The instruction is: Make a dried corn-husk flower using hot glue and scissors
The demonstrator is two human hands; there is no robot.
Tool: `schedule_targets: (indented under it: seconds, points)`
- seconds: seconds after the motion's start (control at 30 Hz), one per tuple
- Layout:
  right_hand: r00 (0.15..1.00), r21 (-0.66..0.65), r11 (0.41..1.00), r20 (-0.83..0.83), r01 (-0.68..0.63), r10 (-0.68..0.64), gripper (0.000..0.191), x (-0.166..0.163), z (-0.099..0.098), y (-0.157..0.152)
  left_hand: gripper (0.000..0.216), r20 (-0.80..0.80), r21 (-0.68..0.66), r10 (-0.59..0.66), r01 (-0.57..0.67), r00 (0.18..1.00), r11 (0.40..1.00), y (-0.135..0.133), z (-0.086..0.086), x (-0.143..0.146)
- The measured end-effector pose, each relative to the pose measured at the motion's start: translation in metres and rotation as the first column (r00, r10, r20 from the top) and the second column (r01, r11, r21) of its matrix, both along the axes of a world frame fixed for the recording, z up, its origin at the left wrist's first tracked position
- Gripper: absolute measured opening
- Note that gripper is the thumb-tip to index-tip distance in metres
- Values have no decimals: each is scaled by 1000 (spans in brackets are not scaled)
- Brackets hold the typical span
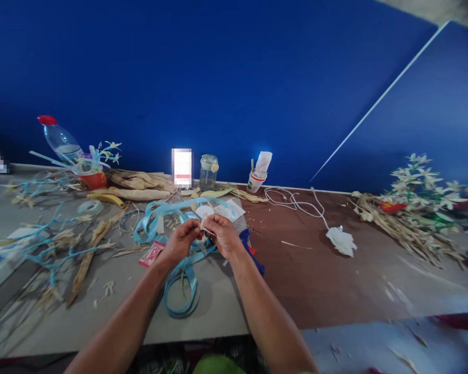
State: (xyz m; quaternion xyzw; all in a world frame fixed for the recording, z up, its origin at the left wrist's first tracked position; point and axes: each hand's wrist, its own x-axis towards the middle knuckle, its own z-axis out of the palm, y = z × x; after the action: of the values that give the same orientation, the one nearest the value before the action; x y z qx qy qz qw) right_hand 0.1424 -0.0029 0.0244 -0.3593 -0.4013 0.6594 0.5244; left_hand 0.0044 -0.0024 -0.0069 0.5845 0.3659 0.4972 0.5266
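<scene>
My left hand and my right hand meet at the middle of the table, fingers pinched together. Between the fingertips is a small pale, thin piece; whether it is paper or dried husk I cannot make out. Light blue ribbon loops around and below the hands. A red-and-white packet lies beside my left wrist. Just right of my right hand, a blue-handled tool is partly hidden. White paper lies behind the hands.
Blue-wrapped stems with pale flowers and dried husks cover the left side. A tilted bottle, a jar and a paper cup stand along the back. At right are a white cable, crumpled tissue and white flowers.
</scene>
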Motion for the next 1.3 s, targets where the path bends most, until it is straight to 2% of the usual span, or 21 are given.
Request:
schedule_targets:
  seconds: [0.2, 0.47, 0.6, 0.7, 0.77, 0.83, 0.93, 1.1, 1.3]
  points:
    - [999, -124, 992, -42, -16, 11, 16, 1, 0, 0, 17, -98, 80, 50, -42, 994, 996, 1, -3, -2]
    - [999, -159, 987, -22, 26, -30, 20, -1, 1, 0, 16, -146, 88, 64, -51, 987, 995, -1, 0, -3]
    - [994, -200, 980, -105, 8, -29, 22, 0, 0, 1, 16, -105, 60, 74, -68, 992, 996, -1, 0, -2]
    - [977, -241, 970, -200, 22, -72, 25, 2, -2, 3, 15, -42, 51, 158, -156, 986, 986, -1, 0, 0]
    - [966, -284, 958, -255, -32, -43, 29, 3, -4, 5, 12, -31, 74, 225, -222, 974, 972, -1, 0, 1]
    - [956, -322, 937, -290, -136, 39, 34, 6, -5, 5, 10, -47, 115, 280, -274, 959, 955, -1, 0, 1]
    - [942, -349, 904, -307, -247, 139, 37, 8, -4, 4, 8, -87, 175, 324, -305, 942, 936, 0, -1, 0]
    - [950, -324, 910, -252, -260, 182, 19, 8, -4, 2, 8, -113, 213, 328, -300, 938, 930, -1, -2, -1]
    - [954, -230, 934, -188, -272, 232, 18, 3, -5, 0, 6, 4, 121, 346, -344, 938, 931, -4, 6, 5]
